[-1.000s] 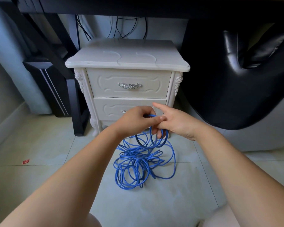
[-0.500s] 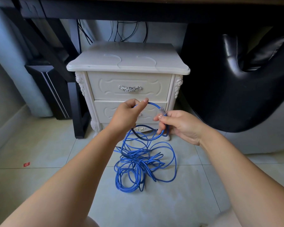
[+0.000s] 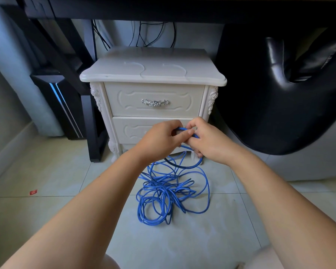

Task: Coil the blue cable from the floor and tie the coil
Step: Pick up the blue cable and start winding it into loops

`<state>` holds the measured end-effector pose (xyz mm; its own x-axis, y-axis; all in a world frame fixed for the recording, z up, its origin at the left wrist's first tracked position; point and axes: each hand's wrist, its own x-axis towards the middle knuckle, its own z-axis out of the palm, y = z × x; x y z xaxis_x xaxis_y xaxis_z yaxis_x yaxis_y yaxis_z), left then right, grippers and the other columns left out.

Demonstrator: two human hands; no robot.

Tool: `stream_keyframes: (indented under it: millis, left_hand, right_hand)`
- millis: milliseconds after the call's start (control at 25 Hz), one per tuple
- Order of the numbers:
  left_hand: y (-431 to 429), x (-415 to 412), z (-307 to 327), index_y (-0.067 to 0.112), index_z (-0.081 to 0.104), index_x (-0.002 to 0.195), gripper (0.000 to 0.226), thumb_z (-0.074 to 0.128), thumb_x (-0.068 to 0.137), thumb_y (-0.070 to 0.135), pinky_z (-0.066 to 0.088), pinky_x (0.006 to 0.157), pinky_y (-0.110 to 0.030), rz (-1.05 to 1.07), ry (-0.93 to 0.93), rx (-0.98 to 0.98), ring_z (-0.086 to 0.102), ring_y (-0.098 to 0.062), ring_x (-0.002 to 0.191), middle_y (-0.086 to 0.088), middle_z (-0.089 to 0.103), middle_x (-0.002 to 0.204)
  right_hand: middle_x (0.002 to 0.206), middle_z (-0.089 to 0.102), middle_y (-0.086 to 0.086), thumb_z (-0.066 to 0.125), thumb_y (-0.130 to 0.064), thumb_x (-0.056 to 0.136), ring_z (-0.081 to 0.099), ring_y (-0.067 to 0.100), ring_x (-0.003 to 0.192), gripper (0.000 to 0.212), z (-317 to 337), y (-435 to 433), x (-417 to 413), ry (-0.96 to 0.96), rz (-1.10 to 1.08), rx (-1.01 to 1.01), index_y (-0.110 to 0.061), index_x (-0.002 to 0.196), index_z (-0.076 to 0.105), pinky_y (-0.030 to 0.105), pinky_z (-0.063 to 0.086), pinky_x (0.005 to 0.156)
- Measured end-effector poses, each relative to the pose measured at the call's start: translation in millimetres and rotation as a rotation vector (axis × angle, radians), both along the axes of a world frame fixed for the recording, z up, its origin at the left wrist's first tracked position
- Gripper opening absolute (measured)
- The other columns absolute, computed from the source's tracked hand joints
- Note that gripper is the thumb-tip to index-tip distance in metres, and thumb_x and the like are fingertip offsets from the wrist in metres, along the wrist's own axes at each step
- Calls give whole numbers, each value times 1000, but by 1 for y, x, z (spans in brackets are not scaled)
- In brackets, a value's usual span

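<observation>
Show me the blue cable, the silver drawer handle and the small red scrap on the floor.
blue cable (image 3: 167,188), head view, tangled pile on the tiles.
silver drawer handle (image 3: 155,102), head view, its ornate middle.
small red scrap (image 3: 33,192), head view, its centre.

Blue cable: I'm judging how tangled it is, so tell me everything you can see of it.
The blue cable is thin and round, with a smooth, plastic-looking jacket. Most of it lies as a loose, tangled heap of overlapping loops on the tiled floor before the white nightstand. Several strands rise to the left hand and right hand, which both grip a small loop held above the heap. No tie shows.
</observation>
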<state>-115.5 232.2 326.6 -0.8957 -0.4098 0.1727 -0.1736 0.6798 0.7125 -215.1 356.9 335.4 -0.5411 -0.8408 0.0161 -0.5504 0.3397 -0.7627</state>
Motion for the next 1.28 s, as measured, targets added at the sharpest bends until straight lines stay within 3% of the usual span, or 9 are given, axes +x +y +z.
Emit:
stream_keyframes:
  millis: [160,320,480,600,680,800,1000,1160,1280]
  left_hand:
    - [-7,1,-2,12,52,78,35,50,99,41,30,54,-30,10,76,219,33,-15,54,2,40,61]
    - [-11,5,-6,12,46,79,34,45,102,38,28,51,-26,58,114,559,29,-11,51,2,36,64]
    - [-8,3,-2,18,43,75,33,40,104,33,31,44,-17,24,159,818,29,-7,47,6,36,62]
    - [-11,6,5,15,47,79,29,40,104,27,40,46,-21,-51,111,1082,36,-10,49,2,42,63]
    - [-14,11,9,11,56,87,25,38,103,18,50,50,-24,-97,69,1172,50,-10,52,-1,57,69]
    - [-19,14,11,8,62,103,28,34,96,8,57,59,-29,-146,-28,1252,61,-12,59,-2,65,76]
    - [-16,4,12,14,60,87,35,38,102,37,41,49,-22,-135,-77,1063,24,-9,46,6,26,57]
    - [-15,2,10,18,55,75,35,41,103,33,35,46,-17,-132,17,989,20,-7,47,9,22,56]
    - [-20,4,9,18,50,79,31,39,104,33,39,47,-19,-64,53,1027,22,-9,49,9,23,57]
  right_hand:
    - [60,61,-1,60,-24,96,57,14,54,7,-2,5,-6,-287,18,-63,-19,96,55,32,48,64]
    - [81,73,16,54,-22,98,68,22,76,19,-1,19,-17,-517,96,3,-7,91,63,39,45,82]
    - [72,71,11,46,-17,102,71,22,69,21,2,19,-17,-594,21,-153,-8,86,57,30,53,66]
    - [51,52,0,42,-20,104,59,21,49,26,-9,6,-14,-636,-108,-343,-10,84,53,43,51,73]
    - [48,34,-5,41,-21,105,37,14,40,27,-14,-1,-11,-676,-140,-404,-10,82,53,39,48,65]
    - [46,28,-10,43,-25,104,24,9,40,28,-10,-4,-9,-509,-122,-309,-13,82,55,33,43,56]
    - [41,33,-13,44,-25,103,28,6,39,26,2,-6,-7,-235,-29,-162,-14,84,58,34,47,56]
    - [50,33,-2,46,-25,102,32,13,43,26,1,-7,-10,-536,-47,-279,-9,94,66,30,48,53]
    - [53,50,3,48,-31,101,55,19,48,33,4,-1,-14,-717,-47,-240,-4,99,67,29,52,55]
